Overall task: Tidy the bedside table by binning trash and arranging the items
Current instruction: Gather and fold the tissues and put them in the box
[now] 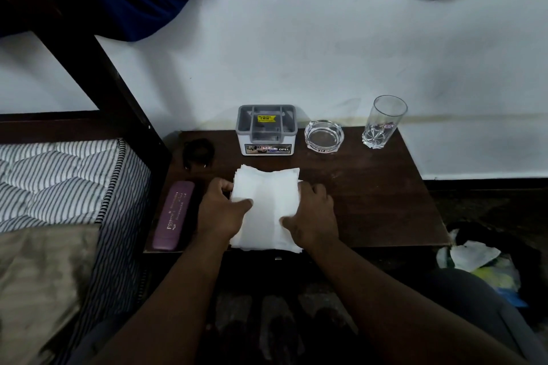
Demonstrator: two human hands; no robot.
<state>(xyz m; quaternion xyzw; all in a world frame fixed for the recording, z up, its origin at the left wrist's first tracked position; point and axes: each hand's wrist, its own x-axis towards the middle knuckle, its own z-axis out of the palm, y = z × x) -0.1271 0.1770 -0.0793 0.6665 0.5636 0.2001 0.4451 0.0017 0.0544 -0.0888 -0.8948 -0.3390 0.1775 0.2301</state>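
Observation:
A stack of white paper napkins (268, 201) lies at the front middle of the dark wooden bedside table (370, 201). My left hand (221, 213) grips the stack's left edge, thumb on top. My right hand (311, 216) grips its right edge the same way. Behind the stack stands a grey and white napkin holder box (267, 130). A clear glass ashtray (324, 136) sits to its right, and a tall empty drinking glass (382, 121) stands at the back right corner. A purple spectacle case (173, 216) lies along the left edge. A dark wristwatch (198, 152) rests at the back left.
A bed with a striped mattress (59, 181) and dark frame post (98, 68) borders the table on the left. A bin bag holding crumpled paper and wrappers (480, 261) sits on the floor at the right. A white wall (326, 53) backs the table.

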